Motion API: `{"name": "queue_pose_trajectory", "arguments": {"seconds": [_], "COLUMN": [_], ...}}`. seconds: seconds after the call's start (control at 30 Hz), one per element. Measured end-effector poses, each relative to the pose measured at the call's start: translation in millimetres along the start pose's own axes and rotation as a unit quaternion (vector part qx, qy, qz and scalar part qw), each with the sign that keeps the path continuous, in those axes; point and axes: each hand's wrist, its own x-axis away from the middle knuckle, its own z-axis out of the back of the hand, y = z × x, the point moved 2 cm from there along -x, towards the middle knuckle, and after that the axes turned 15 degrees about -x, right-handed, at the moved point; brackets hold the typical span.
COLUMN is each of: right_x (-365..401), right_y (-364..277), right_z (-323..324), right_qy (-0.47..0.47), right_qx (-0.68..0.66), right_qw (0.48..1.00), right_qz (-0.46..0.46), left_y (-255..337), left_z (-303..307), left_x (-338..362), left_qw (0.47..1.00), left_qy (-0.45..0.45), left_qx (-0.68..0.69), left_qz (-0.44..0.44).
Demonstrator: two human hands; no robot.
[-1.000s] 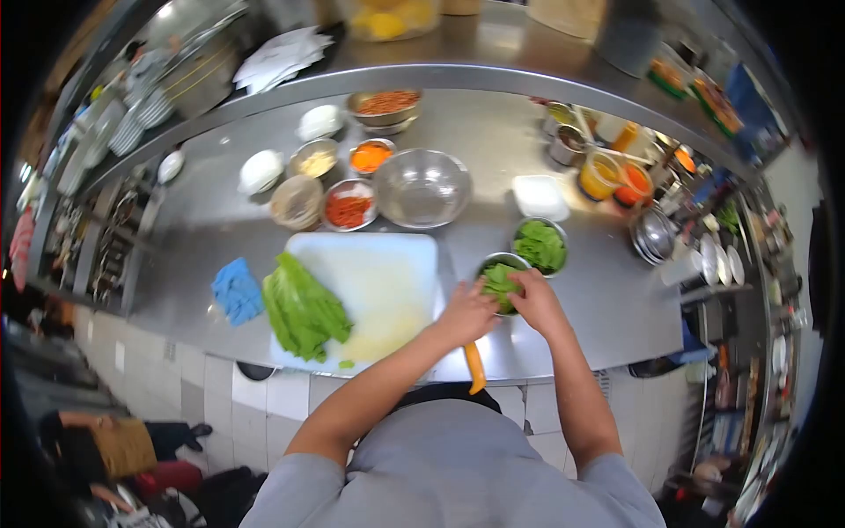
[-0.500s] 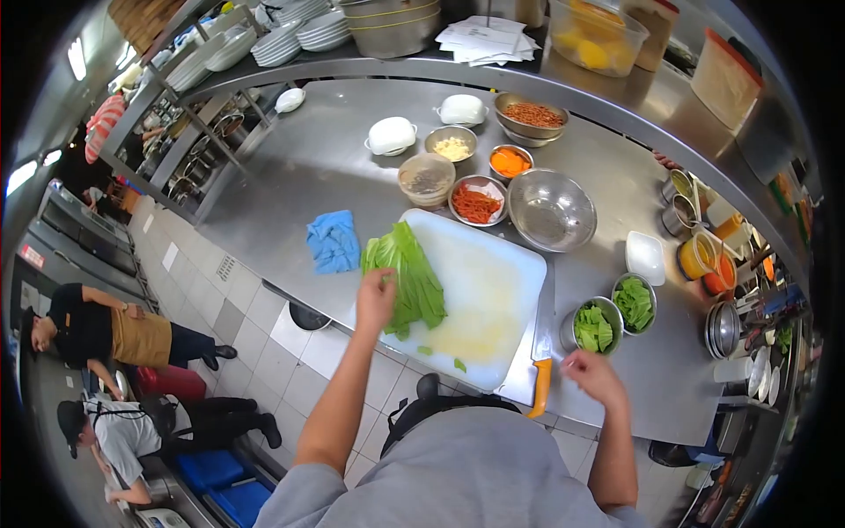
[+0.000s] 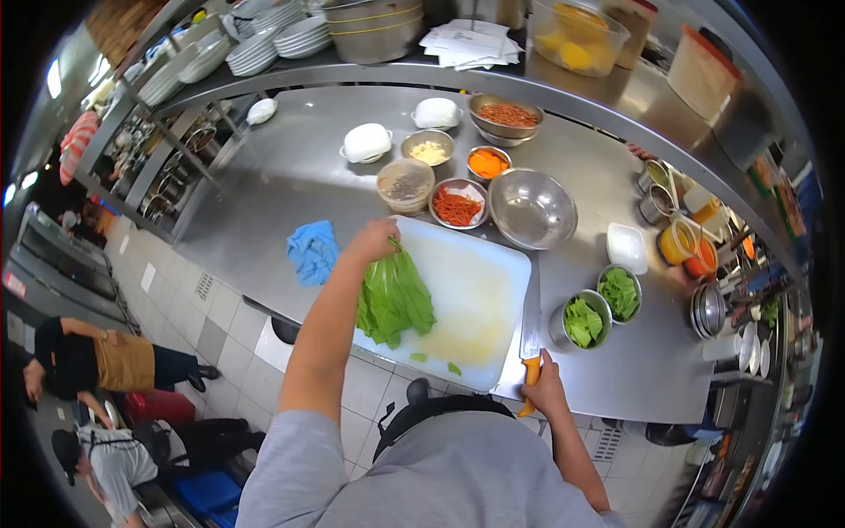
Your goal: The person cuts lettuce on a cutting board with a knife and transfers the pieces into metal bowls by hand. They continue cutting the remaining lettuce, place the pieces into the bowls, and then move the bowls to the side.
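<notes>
My left hand (image 3: 378, 239) is closed around the upper end of a bunch of green lettuce leaves (image 3: 394, 299). The leaves spread over the left part of a white cutting board (image 3: 475, 273). Along the board's right edge lies a knife (image 3: 531, 327) with an orange handle, its blade pointing away from me. My right hand (image 3: 547, 389) is at that handle, fingers closed on it. Two small green scraps (image 3: 453, 369) lie near the board's front edge. Cut lettuce fills two metal containers, a nearer one (image 3: 600, 344) and a farther one (image 3: 637, 319), to the right.
Behind the board stand a large metal bowl (image 3: 533, 209), a bowl of red strips (image 3: 458, 204), a lidded tub (image 3: 405, 187) and orange slices (image 3: 488, 163). A blue cloth (image 3: 312, 253) lies left. A shelf (image 3: 370, 77) crosses above. Two people are at the left.
My left hand has moved from the near left side of the lettuce to its far end and gripped it. My right hand has come down and left onto the knife handle.
</notes>
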Motion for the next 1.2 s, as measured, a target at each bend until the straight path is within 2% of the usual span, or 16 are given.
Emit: {"name": "queue_pose_trajectory", "arguments": {"seconds": [0.07,0.13,0.17,0.23,0.3,0.4,0.47,0.5,0.57,0.63,0.7,0.77,0.83,0.87,1.03,1.2], "right_x": [7.7,12.7,15.3,34.6,49.6,65.4,76.2,78.3,78.7,83.6,87.6,93.4,102.3,101.8,77.7,59.0], "right_y": [14.7,35.0,46.8,45.4,43.5,44.4,48.2,55.6,70.8,80.6,92.3,94.8,65.5,50.3,-20.7,-66.7], "right_z": [4.8,5.7,6.8,22.7,32.7,43.0,42.2,38.7,31.7,28.2,22.0,19.7,27.6,31.2,39.6,32.3], "right_qy": [-0.006,-0.006,-0.004,-0.017,-0.005,-0.051,-0.031,-0.027,-0.008,0.006,0.038,0.051,0.061,0.058,-0.015,-0.009], "right_qx": [-0.024,-0.035,-0.038,-0.258,-0.27,-0.265,-0.262,-0.262,-0.234,-0.238,-0.185,-0.149,-0.109,-0.108,-0.068,-0.066], "right_qw": [1.0,0.997,0.997,0.957,0.956,0.948,0.955,0.955,0.966,0.965,0.98,0.985,0.992,0.992,0.995,0.991], "right_qz": [0.008,0.071,0.068,-0.13,-0.117,-0.171,-0.133,-0.135,-0.111,-0.115,-0.056,-0.063,0.023,0.023,0.068,0.119], "left_y": [-4.1,2.6,7.1,18.3,33.3,50.6,57.4,62.8,76.7,86.5,95.0,98.5,95.7,94.9,107.9,108.7], "left_z": [2.5,20.5,31.0,46.1,62.0,71.2,67.1,64.7,58.9,47.7,34.1,10.4,-17.7,-24.4,-10.7,-2.7], "left_x": [-14.7,-18.6,-18.2,-17.0,-14.0,-9.1,-5.7,-2.6,7.0,20.8,37.0,55.2,77.3,85.7,107.7,110.4], "left_qw": [0.981,0.976,0.968,0.957,0.941,0.945,0.898,0.897,0.831,0.825,0.82,0.922,0.943,0.961,0.963,0.963], "left_qy": [-0.15,-0.156,-0.16,-0.158,-0.156,-0.104,-0.082,-0.083,-0.043,-0.043,-0.044,-0.055,-0.042,-0.027,-0.015,-0.002], "left_qx": [0.119,0.155,0.193,0.245,0.298,0.305,0.426,0.428,0.55,0.557,0.562,0.366,0.311,0.254,0.23,0.229], "left_qz": [0.01,-0.004,-0.011,0.009,0.029,0.052,0.074,0.07,0.073,0.086,0.101,0.11,0.107,0.102,0.141,0.143]}}
